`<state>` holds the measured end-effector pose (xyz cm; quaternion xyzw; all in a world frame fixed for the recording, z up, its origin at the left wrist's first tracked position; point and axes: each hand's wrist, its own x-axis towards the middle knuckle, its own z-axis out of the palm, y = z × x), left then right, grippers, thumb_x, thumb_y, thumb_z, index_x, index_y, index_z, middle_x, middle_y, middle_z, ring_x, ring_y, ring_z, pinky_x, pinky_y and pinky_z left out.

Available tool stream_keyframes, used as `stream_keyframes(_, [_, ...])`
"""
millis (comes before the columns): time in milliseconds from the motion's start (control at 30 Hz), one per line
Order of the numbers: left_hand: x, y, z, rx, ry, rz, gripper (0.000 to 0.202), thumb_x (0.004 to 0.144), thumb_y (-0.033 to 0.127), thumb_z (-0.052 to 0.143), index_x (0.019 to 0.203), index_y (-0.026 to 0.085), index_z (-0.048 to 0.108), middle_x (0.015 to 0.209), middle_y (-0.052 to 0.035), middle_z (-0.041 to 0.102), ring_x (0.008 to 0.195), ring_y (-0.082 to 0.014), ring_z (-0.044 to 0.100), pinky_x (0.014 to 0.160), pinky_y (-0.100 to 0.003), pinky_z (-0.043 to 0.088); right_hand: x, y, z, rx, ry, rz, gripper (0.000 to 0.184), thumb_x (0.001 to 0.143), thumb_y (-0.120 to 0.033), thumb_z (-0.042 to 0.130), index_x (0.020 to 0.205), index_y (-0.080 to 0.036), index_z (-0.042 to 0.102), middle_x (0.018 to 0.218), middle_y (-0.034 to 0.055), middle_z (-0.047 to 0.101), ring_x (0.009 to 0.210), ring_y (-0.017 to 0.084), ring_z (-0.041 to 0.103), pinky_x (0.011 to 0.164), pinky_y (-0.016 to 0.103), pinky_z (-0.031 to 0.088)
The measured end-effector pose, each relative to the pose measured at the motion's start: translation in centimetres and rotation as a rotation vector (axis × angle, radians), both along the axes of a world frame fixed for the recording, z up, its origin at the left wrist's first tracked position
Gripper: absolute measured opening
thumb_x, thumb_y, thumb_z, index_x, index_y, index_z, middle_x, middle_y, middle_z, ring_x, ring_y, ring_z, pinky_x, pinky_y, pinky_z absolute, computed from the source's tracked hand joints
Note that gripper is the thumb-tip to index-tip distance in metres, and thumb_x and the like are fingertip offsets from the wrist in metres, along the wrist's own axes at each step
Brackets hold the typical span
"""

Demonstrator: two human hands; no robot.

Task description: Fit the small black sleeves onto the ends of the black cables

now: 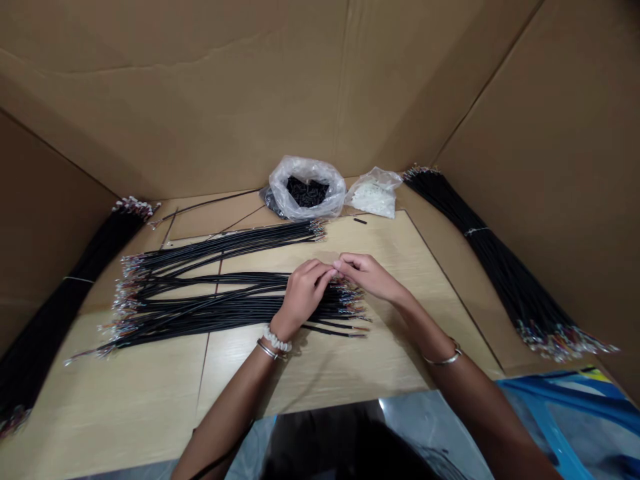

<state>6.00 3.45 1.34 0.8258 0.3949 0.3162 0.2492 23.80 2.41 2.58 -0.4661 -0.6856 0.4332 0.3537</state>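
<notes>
Both my hands meet over the right ends of a spread of black cables (250,307) on the wooden board. My left hand (304,288) is closed in a pinch; one black cable (200,303) slants over the others and runs up into it. Close beside it, my right hand (367,275) also pinches, its fingertips touching those of the left. What lies between the right fingertips is too small to make out. Thin coloured wires with bare tips (353,307) fan out at the cable ends below the hands. Another row of cables (235,238) lies just beyond.
A clear bag of small black tubes (307,193) stands at the back, next to a bag of white pieces (374,197). One black tube (360,221) lies loose. Tied cable bundles flank the board, left (75,287) and right (480,240). Cardboard walls (240,100) enclose the table.
</notes>
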Motion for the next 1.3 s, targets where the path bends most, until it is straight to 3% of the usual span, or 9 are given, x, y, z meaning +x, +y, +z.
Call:
stream_keyframes(133, [0.1, 0.0, 0.0, -0.028, -0.061, 0.000, 0.036, 0.092, 0.040, 0.041, 0.091, 0.014, 0.067, 0.083, -0.0031, 0.059, 0.079, -0.0021, 0.050, 0.076, -0.015, 0.037, 0.1, 0.0, 0.0, -0.070, 0.064, -0.008, 0.050, 0.092, -0.059, 0.038, 0.071, -0.014, 0.048, 0.059, -0.0020, 0.039, 0.056, 0.009, 0.036, 0.057, 0.024, 0.030])
stream_keyframes(500, [0.1, -0.2, 0.3, 0.065, -0.012, 0.041, 0.035, 0.092, 0.040, 0.041, 0.093, 0.015, 0.066, 0.084, -0.0036, 0.059, 0.078, -0.0035, 0.048, 0.074, -0.017, 0.035, 0.2, 0.0, 0.4, -0.104, 0.129, 0.035, 0.038, 0.086, -0.052, 0.050, 0.078, -0.015, 0.050, 0.063, -0.0024, 0.038, 0.057, 0.009, 0.034, 0.053, 0.023, 0.026])
stream_keyframes(700, [-0.1, -0.1, 0.1, 0.180, 0.010, 0.018, 0.031, 0.091, 0.038, 0.045, 0.090, 0.016, 0.067, 0.080, -0.0024, 0.059, 0.076, -0.0030, 0.047, 0.073, -0.017, 0.034, 0.4, -0.2, 0.6, -0.261, 0.231, 0.095, 0.040, 0.083, -0.054, 0.055, 0.077, -0.015, 0.046, 0.058, -0.0051, 0.034, 0.050, 0.006, 0.029, 0.046, 0.021, 0.020])
stream_keyframes(867, [-0.2, -0.1, 0.0, 0.200, 0.022, 0.022, 0.032, 0.091, 0.037, 0.044, 0.087, 0.015, 0.067, 0.080, -0.0026, 0.059, 0.076, -0.0031, 0.048, 0.073, -0.018, 0.034, 0.4, 0.0, 0.4, -0.441, 0.358, 0.055, 0.028, 0.081, -0.041, 0.057, 0.078, -0.014, 0.050, 0.060, -0.0035, 0.041, 0.047, 0.005, 0.031, 0.043, 0.019, 0.021])
stream_keyframes(967, [-0.3, -0.1, 0.2, 0.164, -0.011, 0.034, 0.033, 0.091, 0.037, 0.044, 0.087, 0.015, 0.068, 0.080, -0.0033, 0.060, 0.076, -0.0032, 0.049, 0.073, -0.017, 0.035, 0.6, 0.2, 0.0, -0.481, 0.510, -0.042, 0.012, 0.075, -0.023, 0.058, 0.081, -0.012, 0.057, 0.073, 0.0020, 0.055, 0.058, 0.007, 0.047, 0.054, 0.019, 0.040])
stream_keyframes(1067, [-0.4, 0.0, 0.3, 0.108, -0.065, 0.054, 0.033, 0.090, 0.039, 0.046, 0.087, 0.014, 0.068, 0.081, -0.0035, 0.061, 0.077, -0.0029, 0.050, 0.074, -0.016, 0.036, 1.0, 0.4, -0.3, -0.465, 0.578, -0.087, 0.019, 0.069, -0.013, 0.061, 0.088, -0.012, 0.061, 0.091, 0.0071, 0.064, 0.083, 0.012, 0.061, 0.080, 0.023, 0.049])
stream_keyframes(1200, [-0.6, 0.1, 0.6, 0.002, -0.131, 0.059, 0.033, 0.089, 0.041, 0.048, 0.087, 0.015, 0.068, 0.085, -0.0027, 0.062, 0.079, -0.0023, 0.053, 0.076, -0.015, 0.039, 1.1, 0.4, -0.4, -0.453, 0.617, -0.085, 0.041, 0.073, -0.020, 0.071, 0.111, -0.014, 0.057, 0.118, 0.0119, 0.061, 0.100, 0.017, 0.064, 0.095, 0.032, 0.049])
stream_keyframes(1300, [-0.7, 0.2, 0.8, -0.050, -0.177, 0.063, 0.031, 0.089, 0.040, 0.049, 0.087, 0.016, 0.068, 0.086, -0.0014, 0.062, 0.080, -0.0012, 0.054, 0.077, -0.014, 0.040, 0.9, 0.2, -0.3, -0.452, 0.611, -0.050, 0.053, 0.073, -0.029, 0.075, 0.118, -0.014, 0.051, 0.115, 0.0138, 0.063, 0.094, 0.018, 0.067, 0.090, 0.033, 0.053])
